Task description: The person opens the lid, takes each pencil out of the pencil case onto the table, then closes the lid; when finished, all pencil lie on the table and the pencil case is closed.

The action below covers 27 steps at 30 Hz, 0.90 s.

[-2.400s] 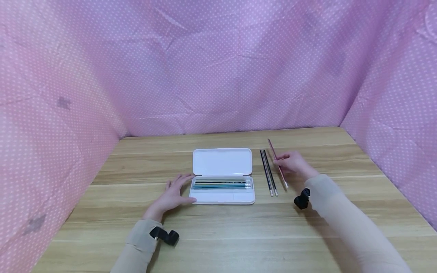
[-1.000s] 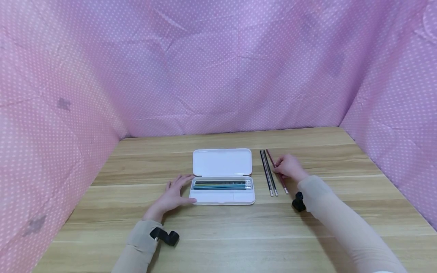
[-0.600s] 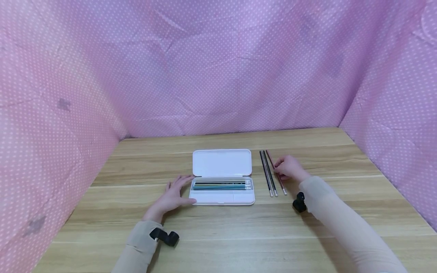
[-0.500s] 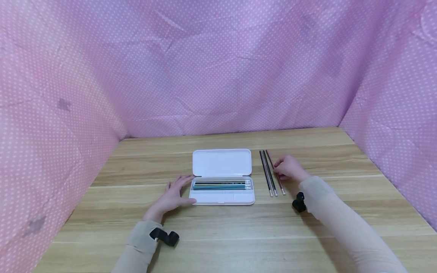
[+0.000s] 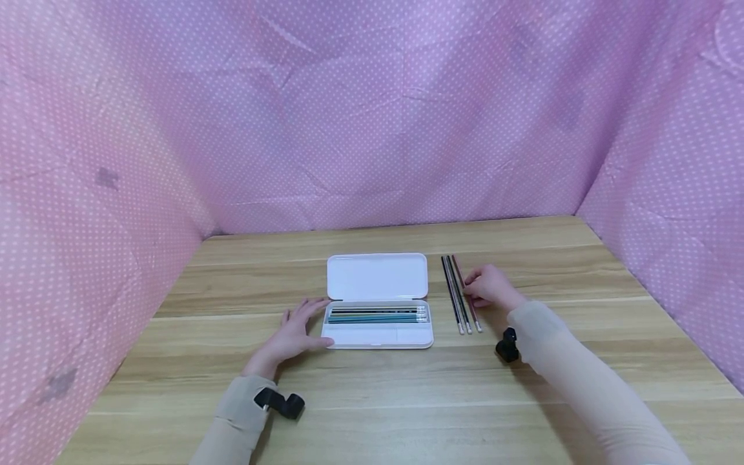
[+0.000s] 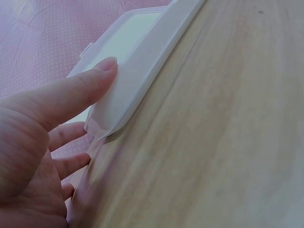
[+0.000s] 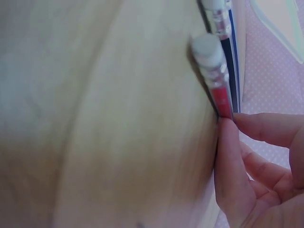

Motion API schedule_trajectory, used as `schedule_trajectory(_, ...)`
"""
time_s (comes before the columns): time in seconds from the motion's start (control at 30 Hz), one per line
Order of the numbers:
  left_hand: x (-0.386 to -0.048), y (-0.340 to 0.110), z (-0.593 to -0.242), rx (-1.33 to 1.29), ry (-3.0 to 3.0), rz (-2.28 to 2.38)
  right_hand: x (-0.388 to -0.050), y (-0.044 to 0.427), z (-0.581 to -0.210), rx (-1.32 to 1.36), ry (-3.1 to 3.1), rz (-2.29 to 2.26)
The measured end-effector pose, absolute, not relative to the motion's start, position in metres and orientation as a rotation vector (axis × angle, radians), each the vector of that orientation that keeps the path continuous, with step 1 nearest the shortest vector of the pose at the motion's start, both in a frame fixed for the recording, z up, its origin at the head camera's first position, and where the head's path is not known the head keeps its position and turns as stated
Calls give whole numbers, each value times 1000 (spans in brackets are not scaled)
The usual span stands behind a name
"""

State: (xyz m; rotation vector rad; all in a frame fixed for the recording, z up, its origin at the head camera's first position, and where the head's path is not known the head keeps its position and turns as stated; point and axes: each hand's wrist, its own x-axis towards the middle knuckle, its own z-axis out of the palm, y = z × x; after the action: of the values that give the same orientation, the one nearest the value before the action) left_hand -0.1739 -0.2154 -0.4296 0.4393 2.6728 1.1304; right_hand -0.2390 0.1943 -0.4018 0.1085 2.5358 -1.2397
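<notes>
Head view: the right grip [image 5: 493, 286] pinches the red pencil [image 7: 219, 95]; two dark pencils [image 5: 458, 290] lie just left of it. The left grip [image 5: 290, 337], fingers extended, touches the white case [image 5: 360, 335]. Advised: light pinch, shaft flat and parallel, eraser ends level, neighbours undisturbed.

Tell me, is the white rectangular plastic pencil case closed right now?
No, the head view shows its white rounded lid open behind the base, with slim teal and black pencils visible inside.
</notes>
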Motion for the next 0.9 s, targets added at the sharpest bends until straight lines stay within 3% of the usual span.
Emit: schedule_trajectory(0.9, -174, -216, -430, 438, 2674, 1118, -236, 192, -401, 84, 2500, -1304)
